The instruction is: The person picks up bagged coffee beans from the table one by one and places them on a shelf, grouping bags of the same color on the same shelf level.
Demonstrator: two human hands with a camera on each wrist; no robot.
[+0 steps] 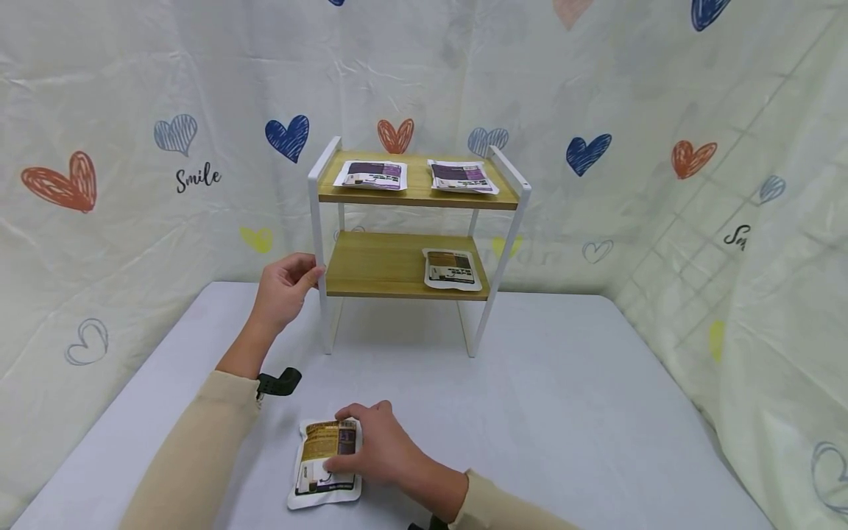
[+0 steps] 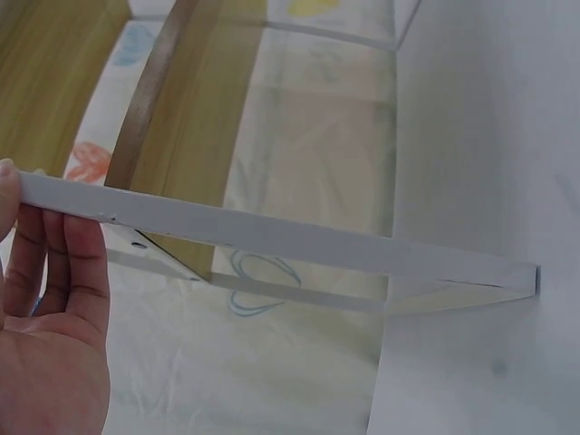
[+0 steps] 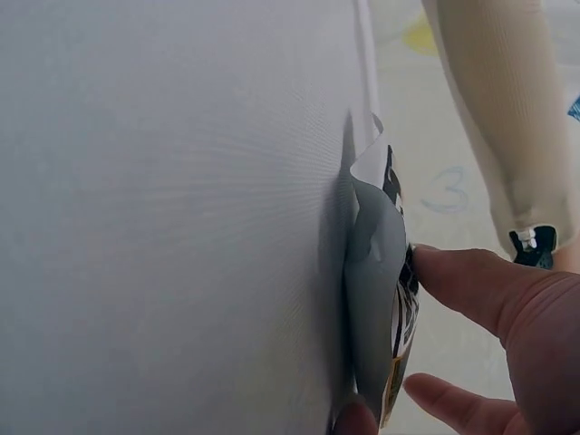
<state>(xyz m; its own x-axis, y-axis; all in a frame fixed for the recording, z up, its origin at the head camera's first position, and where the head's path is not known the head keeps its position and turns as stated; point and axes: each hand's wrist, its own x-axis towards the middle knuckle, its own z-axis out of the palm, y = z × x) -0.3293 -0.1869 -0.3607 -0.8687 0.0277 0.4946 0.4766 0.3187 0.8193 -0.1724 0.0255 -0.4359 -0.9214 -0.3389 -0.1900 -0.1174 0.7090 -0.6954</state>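
Observation:
A small two-tier shelf with yellowish wooden boards and a white frame stands at the back of the table. My left hand pinches its left front post, thumb on one side and fingers on the other, as the white post in the left wrist view also shows. Near the front of the table lies a white foil pouch with a brown and black label. My right hand holds this pouch by its right side, thumb and fingers at its edges. In the right wrist view the pouch's grey underside bulges beside the thumb.
Two pouches with purple labels, a left one and a right one, lie on the top board. Another brown-labelled pouch lies on the right of the lower board. A heart-printed curtain surrounds the white table.

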